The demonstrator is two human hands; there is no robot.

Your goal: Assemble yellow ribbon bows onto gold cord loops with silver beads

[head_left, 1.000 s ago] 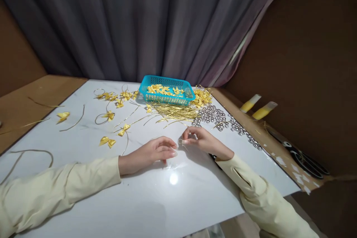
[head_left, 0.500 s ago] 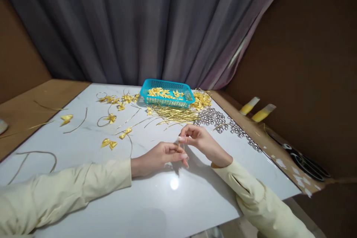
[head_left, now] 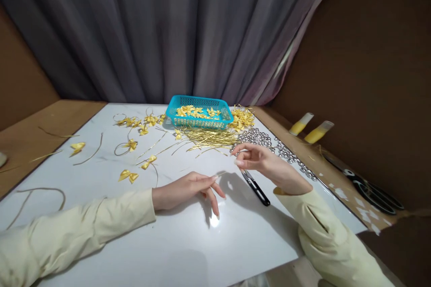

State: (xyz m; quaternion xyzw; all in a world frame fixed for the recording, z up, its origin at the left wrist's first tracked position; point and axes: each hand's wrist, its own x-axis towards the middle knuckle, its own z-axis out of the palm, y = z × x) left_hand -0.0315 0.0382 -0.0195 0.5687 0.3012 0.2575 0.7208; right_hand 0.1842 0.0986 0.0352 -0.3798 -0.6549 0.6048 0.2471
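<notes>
Near the table's middle, my left hand (head_left: 190,190) pinches a thin gold cord (head_left: 221,173) between thumb and forefinger. Its other fingers hang loosely spread. To its right, my right hand (head_left: 267,168) is raised with thumb and fingertips drawn together; whatever they hold, if anything, is too small to make out. Below the right hand lies a black-handled tool (head_left: 257,190) with a slim metal end, partly covered by the fingers. Beyond the hands is a bundle of gold cords (head_left: 212,139), and silvery rings or beads (head_left: 254,139) are heaped behind the right hand.
A turquoise basket (head_left: 200,123) at the back holds yellow bows. Finished-looking bows with cord loops (head_left: 126,145) lie left, and more yellow pieces (head_left: 242,119) sit right of the basket. Two yellow-filled tubes (head_left: 301,124) and large black scissors (head_left: 370,195) rest along the right side.
My hands have come apart: the right has moved right and slightly up, away from the left. The left fingers have spread and lowered. The black-handled tool now shows beneath my right hand.
</notes>
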